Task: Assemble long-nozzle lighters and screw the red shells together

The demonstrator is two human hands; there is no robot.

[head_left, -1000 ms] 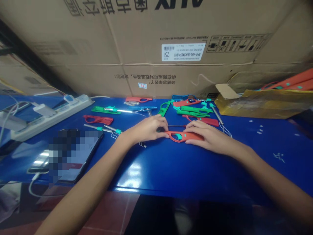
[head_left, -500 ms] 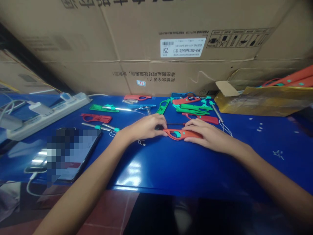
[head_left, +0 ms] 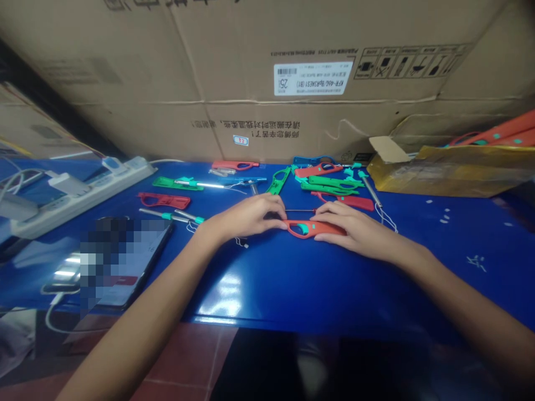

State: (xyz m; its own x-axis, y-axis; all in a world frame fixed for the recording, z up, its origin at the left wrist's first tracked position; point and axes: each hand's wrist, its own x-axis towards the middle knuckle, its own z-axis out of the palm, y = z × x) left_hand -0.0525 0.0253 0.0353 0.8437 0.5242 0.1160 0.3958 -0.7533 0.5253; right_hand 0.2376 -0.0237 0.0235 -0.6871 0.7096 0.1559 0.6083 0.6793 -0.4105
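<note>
An orange-red gas lighter body with a turquoise trigger lies level just above the blue table, between my hands. My left hand pinches its ringed left end with thumb and fingers. Wrapped round the wider right end is my right hand, whose fingers hide part of it. Just behind the lighter, a thin metal shaft runs between my two hands, both of its ends partly covered. Beyond are a green lighter shell and a red lighter.
Green shells and metal lighter tubes with wires lie at the back. A red shell is on the left, near a phone and a power strip. An open carton with red lighters stands at right. A big cardboard box forms the back.
The ringed end of the lighter has shifted very slightly right. Both hands keep their hold, and the things on the table lie as before.
</note>
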